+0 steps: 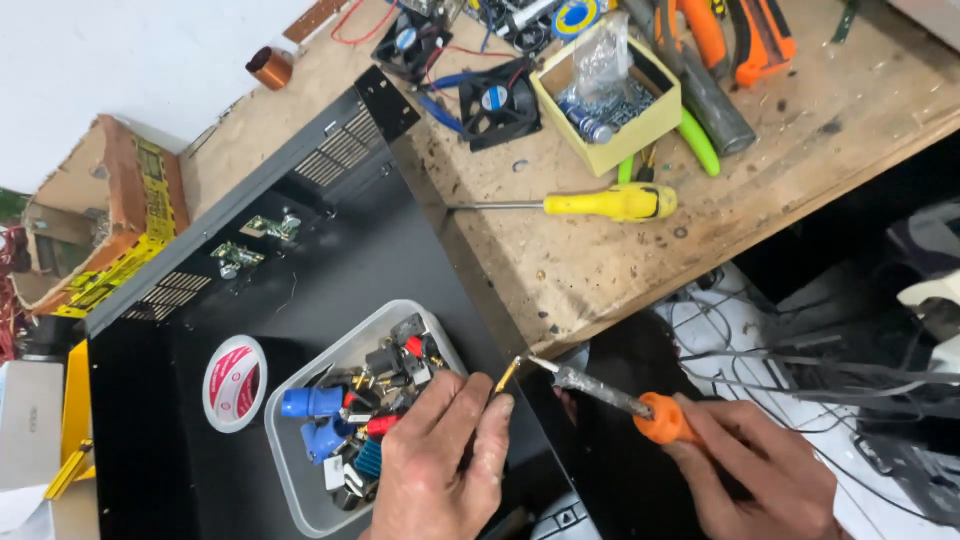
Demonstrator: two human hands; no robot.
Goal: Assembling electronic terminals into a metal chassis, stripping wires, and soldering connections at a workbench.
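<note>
**Soldering iron meets a small yellow wire end**

The soldering iron (600, 390) is in my right hand (765, 475), which is closed around its orange handle, and its grey tip points up and left to touch a short yellowish wire end (507, 376). That end is pinched between the fingers of my left hand (445, 455), just off the lower edge of the bench (600, 260) and above the black metal chassis (330, 250). The hands are close together but not touching — only the iron's tip bridges them.

Under my left hand sits a clear plastic tray (300, 450) full of connectors in blue, red and black, with a roll of red-and-white tape (234, 382) beside it on the chassis. Further up the bench lie a yellow-handled screwdriver (600, 203), a cardboard box of small parts (610, 95) and two black cooling fans (497, 103).

To do this well, I judge the tip should rest flat against the wire rather than poke at it, so heat passes quickly. The pinching fingers sit very near the hot metal — a grip further back looks safer. Bracing both wrists would steady the joint. I cannot tell whether solder is present at the tip.
</note>
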